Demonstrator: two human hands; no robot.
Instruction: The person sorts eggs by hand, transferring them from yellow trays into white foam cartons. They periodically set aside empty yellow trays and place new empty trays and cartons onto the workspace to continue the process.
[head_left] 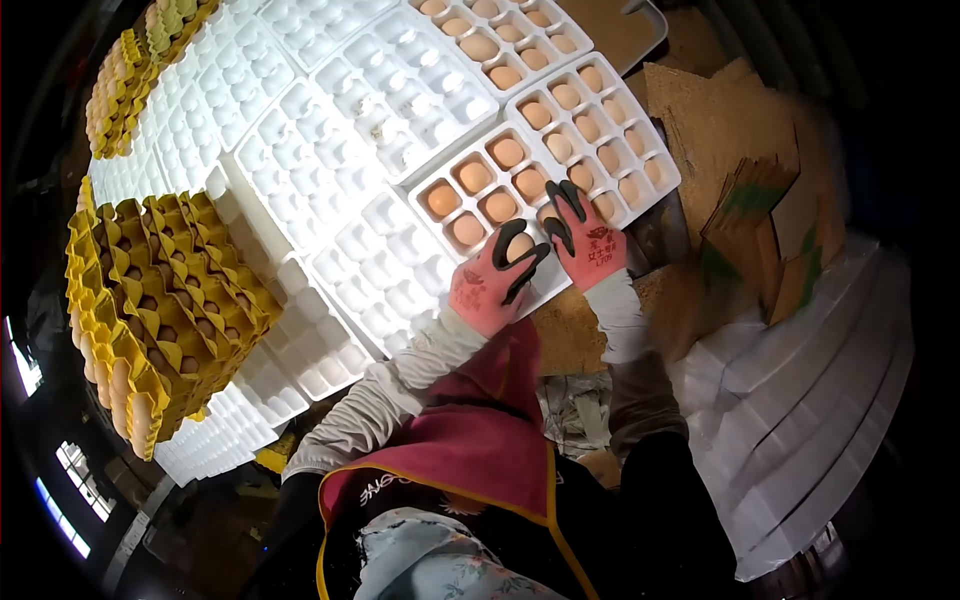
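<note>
Head view, egg gripped in curled left hand, right hand beside, hold unclear

**Bright Windows, Dark Room**

We see bright windows slanting along the lower left edge, dark bars crossing one of them. Near them runs a pale strip. Strong white light floods the upper left; beyond it, our surroundings sink into black. At right, brown cardboard sheets lean above pale, plastic-looking sheeting.
</note>
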